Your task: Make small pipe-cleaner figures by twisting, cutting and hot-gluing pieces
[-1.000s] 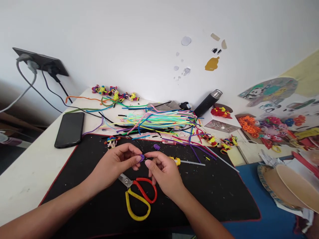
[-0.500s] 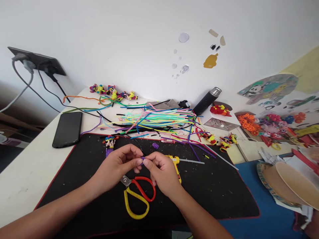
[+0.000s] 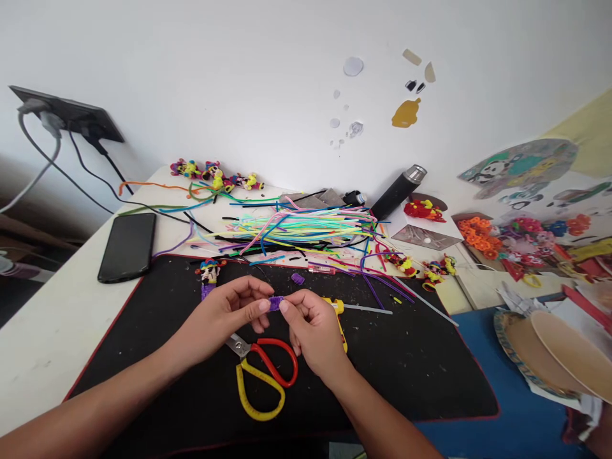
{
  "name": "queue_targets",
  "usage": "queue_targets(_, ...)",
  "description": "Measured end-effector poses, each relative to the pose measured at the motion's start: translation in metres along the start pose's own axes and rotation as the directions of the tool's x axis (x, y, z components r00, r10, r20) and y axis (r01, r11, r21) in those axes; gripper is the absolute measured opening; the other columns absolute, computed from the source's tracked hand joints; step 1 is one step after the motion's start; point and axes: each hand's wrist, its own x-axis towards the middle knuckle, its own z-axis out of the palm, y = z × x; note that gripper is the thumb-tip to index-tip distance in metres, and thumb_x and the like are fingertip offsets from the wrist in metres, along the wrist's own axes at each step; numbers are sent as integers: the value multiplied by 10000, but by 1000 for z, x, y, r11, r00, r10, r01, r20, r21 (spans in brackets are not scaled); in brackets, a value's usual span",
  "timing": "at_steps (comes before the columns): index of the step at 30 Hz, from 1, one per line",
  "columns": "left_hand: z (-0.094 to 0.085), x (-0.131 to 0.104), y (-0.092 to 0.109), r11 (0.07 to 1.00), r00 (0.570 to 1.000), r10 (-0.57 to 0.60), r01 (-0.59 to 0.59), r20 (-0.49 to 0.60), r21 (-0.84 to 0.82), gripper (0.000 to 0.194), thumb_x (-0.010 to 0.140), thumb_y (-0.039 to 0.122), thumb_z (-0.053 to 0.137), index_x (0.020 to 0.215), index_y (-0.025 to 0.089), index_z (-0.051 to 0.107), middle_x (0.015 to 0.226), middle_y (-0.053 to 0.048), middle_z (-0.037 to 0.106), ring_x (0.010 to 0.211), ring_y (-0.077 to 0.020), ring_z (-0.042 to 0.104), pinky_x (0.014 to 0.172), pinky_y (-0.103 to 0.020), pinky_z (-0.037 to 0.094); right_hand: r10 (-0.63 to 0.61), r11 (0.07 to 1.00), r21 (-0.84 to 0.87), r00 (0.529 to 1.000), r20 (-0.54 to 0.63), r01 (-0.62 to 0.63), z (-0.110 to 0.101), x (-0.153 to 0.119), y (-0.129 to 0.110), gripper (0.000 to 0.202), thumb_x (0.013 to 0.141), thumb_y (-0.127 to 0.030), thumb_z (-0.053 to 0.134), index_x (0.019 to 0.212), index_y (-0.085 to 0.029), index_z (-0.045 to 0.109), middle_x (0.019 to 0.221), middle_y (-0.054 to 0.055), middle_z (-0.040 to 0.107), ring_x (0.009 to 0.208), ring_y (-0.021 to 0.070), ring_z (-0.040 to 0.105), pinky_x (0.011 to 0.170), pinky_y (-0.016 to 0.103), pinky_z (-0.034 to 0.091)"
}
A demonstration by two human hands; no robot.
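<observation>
At the mat's centre, the left hand [image 3: 224, 312] and right hand [image 3: 313, 325] pinch opposite ends of the purple piece [image 3: 276, 303] between thumb and fingers; scissors [image 3: 261, 379] lie toward six o'clock.

Bare black mat [image 3: 406, 363] to the right, 1 glue gun [image 3: 340, 309] between

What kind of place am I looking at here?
Probably a craft workspace: there's a heap of multicoloured fuzzy craft stems, red-and-yellow-handled metal scissors, and a yellow plastic glue gun with a translucent stick on the black, red-edged mat.
</observation>
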Motion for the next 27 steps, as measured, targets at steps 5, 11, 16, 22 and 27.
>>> queue_targets(5,3,-3,0,995,999,-44,44,-4,86,353,882,523,778,894,182,687,711,0,720,639,-171,686,636,-295,578,-15,1000,-23,1000,-1,15,0,1,3,327,944,-504,708,871,-194,633,460,-109,471,340,62,374,361,182,277)
queue_targets(11,4,0,4,995,997,-77,76,-2,71,333,852,497,792,868,184,680,669,16,705,604,-154,664,606,-269,561,4,1000,8,997,81,-4,-5,2,4,352,945,-537,701,943,-187,658,469,-104,488,347,74,394,366,190,279)
queue_targets(16,3,0,5,989,992,-123,120,29,85,315,838,474,801,866,182,686,652,18,707,578,-141,649,581,-252,546,-9,1000,29,997,74,7,-8,1,3,357,956,-530,697,1027,-180,705,489,-96,504,366,75,401,384,193,304)
queue_targets(22,5,-1,4,986,993,-110,104,41,133,319,869,495,753,881,184,685,661,21,690,580,-143,654,575,-258,561,12,1000,23,997,82,-14,-7,4,4,359,929,-541,734,940,-185,693,500,-98,501,348,65,397,357,183,270)
queue_targets(27,6,-4,3,952,1000,24,-19,-13,307,276,934,465,676,879,195,689,708,13,692,613,-154,674,587,-259,567,93,989,103,990,110,-105,-7,8,6,402,887,-573,770,890,-186,659,459,-112,485,312,59,380,326,174,219)
